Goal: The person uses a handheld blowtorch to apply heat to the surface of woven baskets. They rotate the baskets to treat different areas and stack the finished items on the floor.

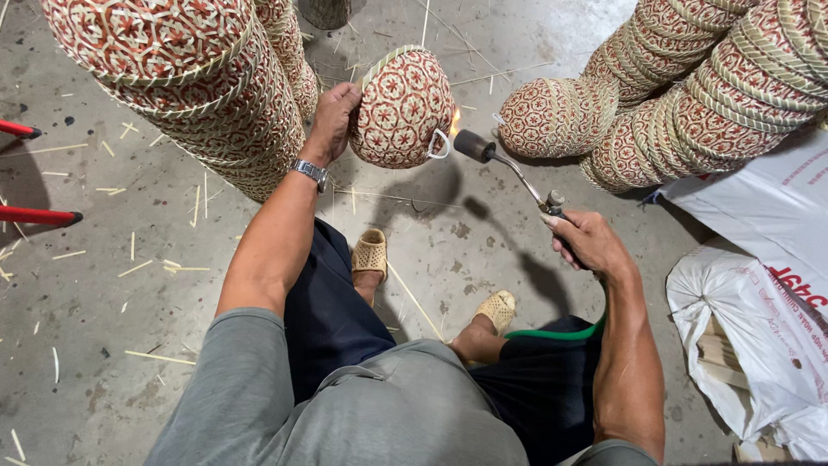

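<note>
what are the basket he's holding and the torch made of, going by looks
The basket in the left hand looks like woven bamboo or similar plant strips, matt, in a red and pale star pattern with a bound rim. The torch in the right hand looks like metal: dark nozzle, thin shiny tube.

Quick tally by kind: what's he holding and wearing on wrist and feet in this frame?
Woven basket, in left hand: 1
Gas torch, lit, in right hand: 1
Green hose at the torch: 1
Wristwatch on left wrist: 1
Sandals: 2
Total: 6
</note>
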